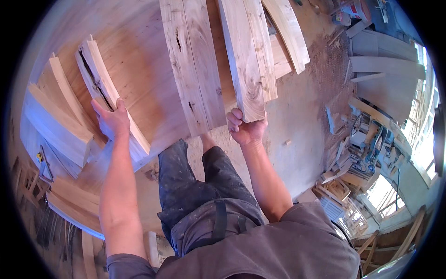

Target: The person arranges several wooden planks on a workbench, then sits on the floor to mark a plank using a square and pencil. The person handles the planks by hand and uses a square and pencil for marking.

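My left hand [114, 122] grips a narrow wooden board [96, 65] across its width, thumb on one side and fingers on the other. A long dark crack runs down that board's upper part. With my right hand [247, 132] I hold the near end of a thick, pale plank [245, 69]; the fingers curl round its left corner and the palm is partly hidden under it. Between the two hands lies a wide two-strip plank [197, 69] with small dark knot holes, touched by neither hand.
Curved boards [60, 116] are stacked at the left of the wooden worktable [144, 83]. Further pale boards [290, 32] stick out past its right edge. A yellow tape measure [39, 158] lies at far left. Machinery and offcuts [367, 153] crowd the right wall; grey panels [381, 69] lean there.
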Tool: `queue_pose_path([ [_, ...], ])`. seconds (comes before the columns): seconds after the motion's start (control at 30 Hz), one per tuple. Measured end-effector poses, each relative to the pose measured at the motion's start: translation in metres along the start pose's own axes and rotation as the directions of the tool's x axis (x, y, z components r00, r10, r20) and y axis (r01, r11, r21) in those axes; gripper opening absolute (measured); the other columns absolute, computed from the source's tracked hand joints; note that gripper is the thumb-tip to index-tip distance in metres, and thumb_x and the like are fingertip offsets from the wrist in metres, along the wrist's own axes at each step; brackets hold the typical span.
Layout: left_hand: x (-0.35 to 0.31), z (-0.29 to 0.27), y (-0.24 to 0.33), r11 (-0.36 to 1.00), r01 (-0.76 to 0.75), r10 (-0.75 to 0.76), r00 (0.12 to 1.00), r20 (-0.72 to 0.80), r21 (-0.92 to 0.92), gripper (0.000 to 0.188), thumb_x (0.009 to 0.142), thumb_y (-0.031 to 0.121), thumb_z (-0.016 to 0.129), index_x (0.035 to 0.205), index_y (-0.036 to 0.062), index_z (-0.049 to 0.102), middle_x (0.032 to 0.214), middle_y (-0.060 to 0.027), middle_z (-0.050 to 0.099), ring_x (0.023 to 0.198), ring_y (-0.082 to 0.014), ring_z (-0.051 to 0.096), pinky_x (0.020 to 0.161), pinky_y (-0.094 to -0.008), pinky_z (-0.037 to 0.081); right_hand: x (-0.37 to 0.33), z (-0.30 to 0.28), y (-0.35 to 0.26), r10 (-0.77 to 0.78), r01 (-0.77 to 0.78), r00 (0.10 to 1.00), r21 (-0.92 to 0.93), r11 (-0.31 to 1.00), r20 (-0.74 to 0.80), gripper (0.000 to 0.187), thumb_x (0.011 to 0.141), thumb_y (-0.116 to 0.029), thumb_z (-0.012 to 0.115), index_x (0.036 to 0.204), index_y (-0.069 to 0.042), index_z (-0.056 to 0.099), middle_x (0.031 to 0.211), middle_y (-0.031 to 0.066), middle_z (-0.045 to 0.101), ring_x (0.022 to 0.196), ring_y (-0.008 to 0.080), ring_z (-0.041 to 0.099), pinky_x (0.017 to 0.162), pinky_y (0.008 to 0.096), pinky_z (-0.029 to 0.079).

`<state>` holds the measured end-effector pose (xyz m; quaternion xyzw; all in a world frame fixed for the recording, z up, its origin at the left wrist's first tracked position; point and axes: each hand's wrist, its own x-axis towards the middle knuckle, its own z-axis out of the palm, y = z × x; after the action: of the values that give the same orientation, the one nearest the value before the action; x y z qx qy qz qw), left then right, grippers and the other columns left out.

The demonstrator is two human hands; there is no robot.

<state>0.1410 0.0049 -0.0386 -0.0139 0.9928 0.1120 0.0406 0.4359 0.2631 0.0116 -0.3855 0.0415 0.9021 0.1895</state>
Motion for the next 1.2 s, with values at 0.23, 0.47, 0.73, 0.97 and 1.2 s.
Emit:
queue_pose_path([
  [0.23, -0.001, -0.006, 0.005, 0.999, 0.041, -0.042, 0.997, 0.065, 0.015, 0.097, 0.084, 0.044, 0.077, 0.158, 0.0035, 0.030, 0.142, -0.0286, 0.055, 0.125, -0.0443, 0.058, 0.105, -0.0496, 0.047, 0.001, -0.003, 0.006, -0.010, 0.010, 0.999, -0.007, 1.000, 0.040, 0.058, 0.087, -0.056, 0.055, 0.122, -0.010, 0.063, 0.078, 0.0080, 0.049, 0.067, 0.0203, 0.042, 0.051, 0.0308, 0.036],
  [0.47, -0.003, -0.004, 0.003, 0.996, -0.015, 0.018, 0.999, 0.029, -0.087, 0.097, 0.085, 0.036, 0.078, 0.158, -0.0015, 0.026, 0.150, -0.0285, 0.048, 0.134, -0.0432, 0.052, 0.111, -0.0463, 0.043, 0.000, -0.003, 0.007, -0.007, 0.007, 1.000, 0.004, 1.000, -0.001, 0.058, 0.086, -0.058, 0.054, 0.119, -0.010, 0.063, 0.077, 0.0080, 0.049, 0.066, 0.0204, 0.043, 0.050, 0.0302, 0.037],
  [0.73, -0.007, -0.012, 0.012, 0.989, -0.011, 0.018, 0.999, 0.047, -0.147, 0.094, 0.088, 0.028, 0.078, 0.157, -0.0054, 0.025, 0.156, -0.0298, 0.041, 0.141, -0.0427, 0.045, 0.117, -0.0452, 0.038, -0.003, 0.000, 0.002, -0.066, 0.066, 0.998, -0.103, 0.992, 0.006, 0.059, 0.088, -0.059, 0.054, 0.119, -0.010, 0.062, 0.076, 0.0122, 0.052, 0.064, 0.0232, 0.046, 0.048, 0.0321, 0.037],
  [0.97, -0.002, -0.002, -0.001, 0.992, -0.040, 0.039, 0.999, -0.011, -0.117, 0.093, 0.088, 0.032, 0.075, 0.158, -0.0022, 0.025, 0.152, -0.0297, 0.045, 0.137, -0.0441, 0.049, 0.113, -0.0484, 0.042, -0.007, 0.006, 0.001, -0.178, 0.154, 0.981, -0.245, 0.957, -0.080, 0.065, 0.080, -0.057, 0.068, 0.124, -0.009, 0.062, 0.084, 0.0124, 0.061, 0.066, 0.0270, 0.054, 0.047, 0.0345, 0.036],
  [1.2, -0.003, -0.004, 0.004, 0.991, -0.057, 0.055, 0.998, -0.022, -0.123, 0.095, 0.087, 0.033, 0.077, 0.158, -0.0014, 0.024, 0.151, -0.0302, 0.046, 0.136, -0.0439, 0.049, 0.113, -0.0488, 0.042, -0.016, -0.001, -0.009, -0.373, 0.315, 0.927, -0.474, 0.822, -0.031, 0.066, 0.081, -0.037, 0.066, 0.137, -0.003, 0.056, 0.111, 0.0116, 0.069, 0.083, 0.0241, 0.066, 0.059, 0.0357, 0.049],
])
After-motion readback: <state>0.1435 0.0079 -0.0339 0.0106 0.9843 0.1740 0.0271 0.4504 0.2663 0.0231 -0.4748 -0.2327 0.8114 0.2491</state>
